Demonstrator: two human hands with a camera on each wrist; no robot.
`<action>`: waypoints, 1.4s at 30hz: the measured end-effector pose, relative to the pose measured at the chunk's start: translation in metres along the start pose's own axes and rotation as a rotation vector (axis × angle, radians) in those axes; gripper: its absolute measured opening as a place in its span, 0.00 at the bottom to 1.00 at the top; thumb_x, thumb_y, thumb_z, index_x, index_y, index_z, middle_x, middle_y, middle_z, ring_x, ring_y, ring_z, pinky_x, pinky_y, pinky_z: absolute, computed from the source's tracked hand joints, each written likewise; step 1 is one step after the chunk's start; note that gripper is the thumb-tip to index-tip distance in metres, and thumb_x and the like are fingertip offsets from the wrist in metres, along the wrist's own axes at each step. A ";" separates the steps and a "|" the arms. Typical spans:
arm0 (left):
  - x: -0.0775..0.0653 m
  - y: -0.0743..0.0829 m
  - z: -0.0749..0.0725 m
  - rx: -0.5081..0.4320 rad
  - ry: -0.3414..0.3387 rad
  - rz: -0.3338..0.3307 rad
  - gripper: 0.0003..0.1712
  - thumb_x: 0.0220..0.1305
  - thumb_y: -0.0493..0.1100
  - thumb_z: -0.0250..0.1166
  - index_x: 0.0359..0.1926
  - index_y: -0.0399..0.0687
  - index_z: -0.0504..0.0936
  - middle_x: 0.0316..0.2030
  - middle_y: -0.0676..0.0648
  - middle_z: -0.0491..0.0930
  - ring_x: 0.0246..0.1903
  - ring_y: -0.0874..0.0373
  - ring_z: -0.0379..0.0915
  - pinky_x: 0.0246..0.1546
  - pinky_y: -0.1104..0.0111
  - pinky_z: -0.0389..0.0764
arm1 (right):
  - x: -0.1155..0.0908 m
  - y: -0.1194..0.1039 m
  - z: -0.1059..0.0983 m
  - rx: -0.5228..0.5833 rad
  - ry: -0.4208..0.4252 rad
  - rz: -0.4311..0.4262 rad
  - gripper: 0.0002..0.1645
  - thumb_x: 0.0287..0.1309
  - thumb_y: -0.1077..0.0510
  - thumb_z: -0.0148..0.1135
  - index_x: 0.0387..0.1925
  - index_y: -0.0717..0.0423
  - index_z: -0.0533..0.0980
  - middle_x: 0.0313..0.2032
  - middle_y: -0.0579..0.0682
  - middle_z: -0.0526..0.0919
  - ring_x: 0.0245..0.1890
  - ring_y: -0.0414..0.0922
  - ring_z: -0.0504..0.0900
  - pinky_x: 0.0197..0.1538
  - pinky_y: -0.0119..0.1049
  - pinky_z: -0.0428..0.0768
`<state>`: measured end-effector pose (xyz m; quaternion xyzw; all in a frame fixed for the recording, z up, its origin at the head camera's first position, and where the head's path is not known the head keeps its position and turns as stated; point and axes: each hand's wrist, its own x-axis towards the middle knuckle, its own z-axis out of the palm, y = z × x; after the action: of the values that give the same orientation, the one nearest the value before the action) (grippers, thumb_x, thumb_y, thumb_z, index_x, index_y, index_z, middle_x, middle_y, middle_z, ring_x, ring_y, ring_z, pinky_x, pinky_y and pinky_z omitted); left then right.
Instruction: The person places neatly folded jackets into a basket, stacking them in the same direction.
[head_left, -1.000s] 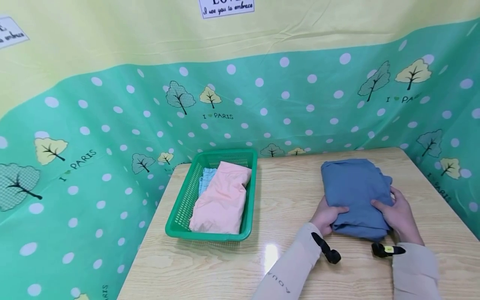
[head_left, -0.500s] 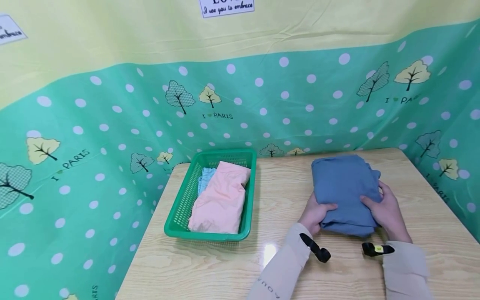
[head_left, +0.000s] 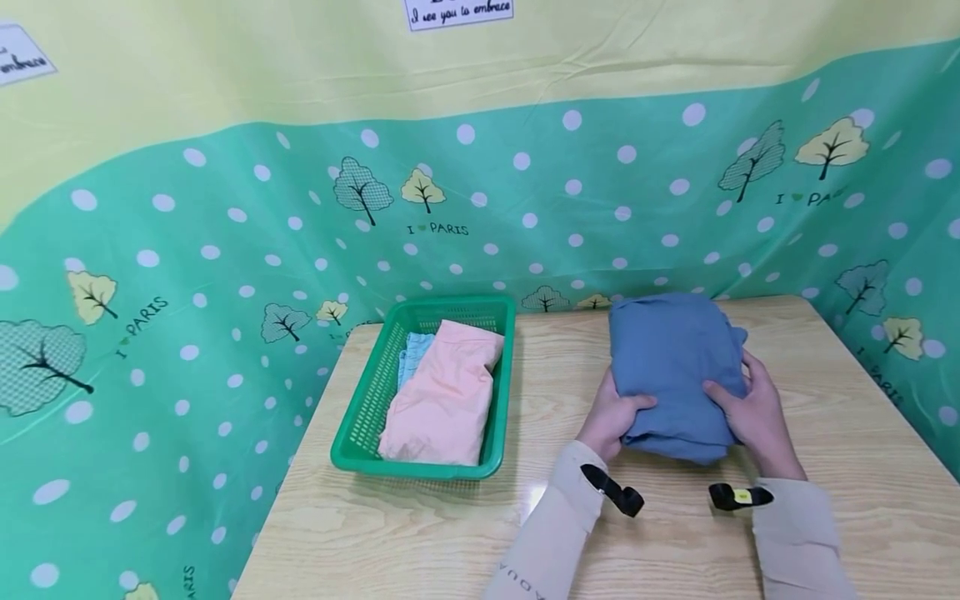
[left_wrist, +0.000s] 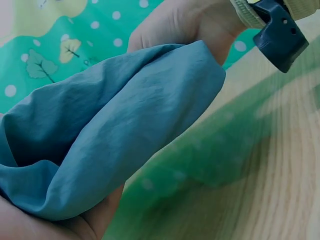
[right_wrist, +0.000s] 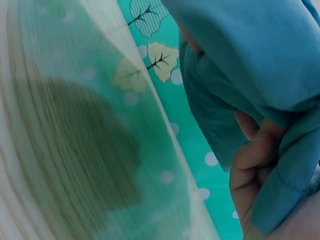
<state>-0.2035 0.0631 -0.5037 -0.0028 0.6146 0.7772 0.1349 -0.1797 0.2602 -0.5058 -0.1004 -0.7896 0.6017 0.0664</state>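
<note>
A folded blue garment is between my two hands at the right side of the wooden table. My left hand grips its left edge, thumb on top and the other fingers hidden underneath. At the opposite edge, my right hand holds it the same way. Seen from the left wrist, the blue cloth hangs in layered folds above the tabletop. In the right wrist view, curled fingers show beneath the draped layers.
Left of the hands stands a green plastic basket. Inside lie a folded pink garment and a light blue cloth. A green patterned curtain runs along the back and sides of the wooden table.
Both hands have carried the blue garment to the left and a little farther back, keeping their grip. The basket and its contents have stayed in place.
</note>
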 end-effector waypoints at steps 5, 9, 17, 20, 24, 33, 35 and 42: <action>-0.002 0.008 -0.006 0.017 0.002 -0.007 0.47 0.58 0.30 0.69 0.72 0.70 0.66 0.69 0.54 0.70 0.70 0.52 0.65 0.76 0.52 0.61 | -0.001 -0.007 0.005 0.016 -0.007 -0.009 0.50 0.74 0.52 0.57 0.83 0.45 0.38 0.79 0.70 0.49 0.76 0.70 0.54 0.70 0.71 0.61; -0.004 0.014 -0.013 0.025 0.004 0.000 0.47 0.58 0.30 0.68 0.73 0.69 0.64 0.71 0.52 0.69 0.71 0.50 0.64 0.75 0.52 0.62 | 0.000 -0.012 0.009 0.017 -0.022 -0.041 0.49 0.74 0.53 0.57 0.83 0.45 0.38 0.77 0.71 0.53 0.74 0.71 0.57 0.69 0.71 0.63; -0.009 0.029 -0.029 0.039 0.017 0.010 0.50 0.58 0.31 0.67 0.76 0.69 0.61 0.74 0.50 0.65 0.74 0.47 0.60 0.76 0.51 0.60 | 0.000 -0.025 0.022 0.032 -0.059 -0.078 0.49 0.74 0.53 0.58 0.83 0.46 0.40 0.75 0.72 0.58 0.73 0.70 0.61 0.67 0.68 0.66; -0.011 0.034 -0.037 0.048 0.022 0.013 0.50 0.58 0.31 0.67 0.77 0.69 0.60 0.75 0.49 0.64 0.74 0.47 0.59 0.76 0.51 0.60 | 0.000 -0.031 0.028 0.036 -0.067 -0.079 0.49 0.73 0.53 0.58 0.83 0.47 0.40 0.74 0.72 0.60 0.72 0.68 0.62 0.67 0.65 0.67; -0.014 0.040 -0.047 0.062 0.027 0.021 0.51 0.59 0.32 0.67 0.78 0.68 0.59 0.76 0.49 0.63 0.74 0.47 0.58 0.76 0.51 0.59 | 0.000 -0.034 0.038 0.047 -0.083 -0.076 0.50 0.73 0.54 0.59 0.83 0.48 0.40 0.73 0.72 0.61 0.72 0.67 0.64 0.66 0.60 0.70; -0.028 0.061 -0.069 0.068 0.046 0.029 0.53 0.60 0.31 0.65 0.81 0.63 0.54 0.79 0.45 0.57 0.77 0.44 0.54 0.78 0.49 0.56 | -0.002 -0.049 0.060 0.127 -0.126 -0.085 0.53 0.71 0.56 0.61 0.82 0.52 0.38 0.74 0.73 0.60 0.73 0.67 0.61 0.71 0.66 0.62; -0.031 0.065 -0.073 0.070 0.048 0.030 0.53 0.60 0.31 0.65 0.81 0.63 0.52 0.79 0.44 0.56 0.77 0.44 0.52 0.78 0.49 0.56 | -0.002 -0.054 0.065 0.139 -0.143 -0.084 0.53 0.71 0.56 0.61 0.82 0.52 0.38 0.74 0.73 0.59 0.74 0.67 0.61 0.72 0.66 0.62; -0.041 0.079 -0.090 0.053 0.059 0.025 0.52 0.62 0.32 0.64 0.81 0.64 0.52 0.80 0.45 0.55 0.78 0.45 0.52 0.78 0.50 0.55 | -0.001 -0.068 0.078 0.128 -0.194 -0.102 0.54 0.71 0.58 0.61 0.82 0.52 0.37 0.74 0.73 0.58 0.75 0.67 0.59 0.73 0.66 0.60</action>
<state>-0.1958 -0.0479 -0.4439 -0.0145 0.6386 0.7619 0.1070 -0.2021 0.1693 -0.4613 0.0029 -0.7564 0.6536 0.0265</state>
